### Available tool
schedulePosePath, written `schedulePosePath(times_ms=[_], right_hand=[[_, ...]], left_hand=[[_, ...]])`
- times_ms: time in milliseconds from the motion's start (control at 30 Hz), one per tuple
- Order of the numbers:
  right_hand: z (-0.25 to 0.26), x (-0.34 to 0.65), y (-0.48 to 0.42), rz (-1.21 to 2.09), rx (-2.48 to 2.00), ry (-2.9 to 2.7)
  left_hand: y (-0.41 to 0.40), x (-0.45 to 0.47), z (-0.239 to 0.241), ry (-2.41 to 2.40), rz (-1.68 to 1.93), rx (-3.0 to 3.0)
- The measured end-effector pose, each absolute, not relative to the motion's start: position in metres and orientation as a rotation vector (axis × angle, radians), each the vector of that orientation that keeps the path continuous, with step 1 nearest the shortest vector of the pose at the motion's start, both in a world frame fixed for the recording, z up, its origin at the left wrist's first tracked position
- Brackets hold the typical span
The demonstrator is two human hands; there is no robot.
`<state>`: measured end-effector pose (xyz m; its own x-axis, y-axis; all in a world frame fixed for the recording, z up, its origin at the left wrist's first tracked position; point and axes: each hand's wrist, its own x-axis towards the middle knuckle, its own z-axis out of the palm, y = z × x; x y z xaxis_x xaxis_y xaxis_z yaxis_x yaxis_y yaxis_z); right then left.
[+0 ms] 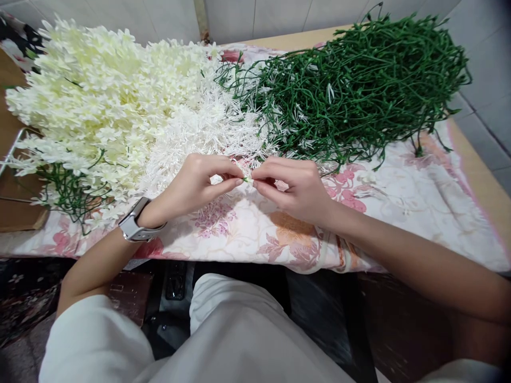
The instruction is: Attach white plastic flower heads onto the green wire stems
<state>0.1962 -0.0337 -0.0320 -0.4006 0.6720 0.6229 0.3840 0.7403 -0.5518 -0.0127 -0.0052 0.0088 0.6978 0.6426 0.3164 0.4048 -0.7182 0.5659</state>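
My left hand, with a watch on its wrist, pinches a small green and white artificial flower piece between thumb and forefinger. Fingertip to fingertip with it, my right hand pinches the other side of the same piece. Most of the piece is hidden by the fingers. Just beyond both hands lies a heap of thin white spiky flower parts. Cream-white artificial blossoms are piled to the left, and a large tangle of green plastic stems to the right.
A floral cloth covers the table, whose wooden edge shows at right. Several green stems lie at the blossom pile's front. A cardboard box stands at far left, and a tiled wall rises behind.
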Motion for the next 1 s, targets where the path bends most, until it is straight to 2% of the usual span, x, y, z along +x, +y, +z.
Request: schedulePosePath(times_ms=[633, 833, 1000], right_hand=[[-0.029, 0.194, -0.038, 0.559, -0.905, -1.826], [-0.029, 0.190, -0.041, 0.770, -0.971, -1.648], [-0.033, 0.187, -0.041, 1.002, -0.976, -1.504]], left_hand=[[-0.011, -0.007, -0.004, 0.888, 0.817, 2.243], [-0.017, -0.002, -0.010, 0.936, 0.957, 2.143], [-0.016, -0.003, -0.012, 0.962, 0.935, 2.223]])
